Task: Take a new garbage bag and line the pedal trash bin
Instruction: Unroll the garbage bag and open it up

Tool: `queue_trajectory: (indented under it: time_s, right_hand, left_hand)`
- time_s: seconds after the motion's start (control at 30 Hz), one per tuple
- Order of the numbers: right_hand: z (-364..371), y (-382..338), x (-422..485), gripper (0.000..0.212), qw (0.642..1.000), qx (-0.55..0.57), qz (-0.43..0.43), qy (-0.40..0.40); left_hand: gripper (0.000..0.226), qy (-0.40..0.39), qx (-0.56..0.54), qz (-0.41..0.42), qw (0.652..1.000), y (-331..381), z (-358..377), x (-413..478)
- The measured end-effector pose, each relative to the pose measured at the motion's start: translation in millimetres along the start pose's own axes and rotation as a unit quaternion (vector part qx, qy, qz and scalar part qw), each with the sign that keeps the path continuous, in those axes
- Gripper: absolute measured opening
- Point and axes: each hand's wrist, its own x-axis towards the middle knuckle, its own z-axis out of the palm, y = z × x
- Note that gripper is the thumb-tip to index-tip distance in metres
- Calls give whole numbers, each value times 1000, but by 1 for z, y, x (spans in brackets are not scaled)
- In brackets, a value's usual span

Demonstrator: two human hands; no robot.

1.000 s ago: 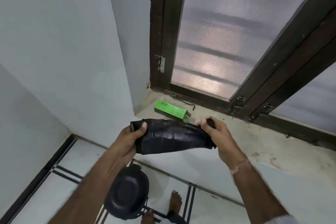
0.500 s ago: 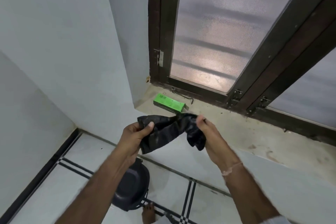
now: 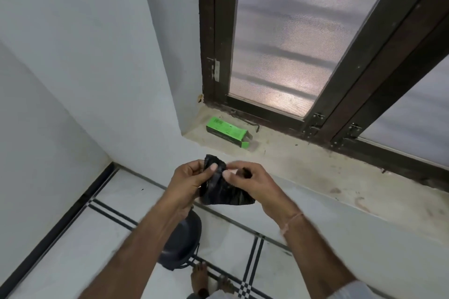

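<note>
Pinching a crumpled black garbage bag (image 3: 226,195) together, left hand (image 3: 187,179) and right hand (image 3: 252,181) hold it above the closed pedal bin (image 3: 182,243); unfolding seems in hand, and next the bag's mouth needs finding.

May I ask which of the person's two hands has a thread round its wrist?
The right hand: a pale thread circles its wrist; the left hand, also pinching the garbage bag, has a bare wrist.
</note>
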Motion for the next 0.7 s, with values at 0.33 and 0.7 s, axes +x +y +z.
queue_trajectory:
  time_s: [0.33, 0.7]
  right_hand:
    - [14, -4, -4, 32, 998, -26, -1, -50]
    - [36, 7, 1, 30, 995, 84, -11, 56]
  left_hand:
    - [26, 62, 0, 47, 997, 1, -4, -15]
    - [23, 41, -60, 0, 997, 5, -31, -34]
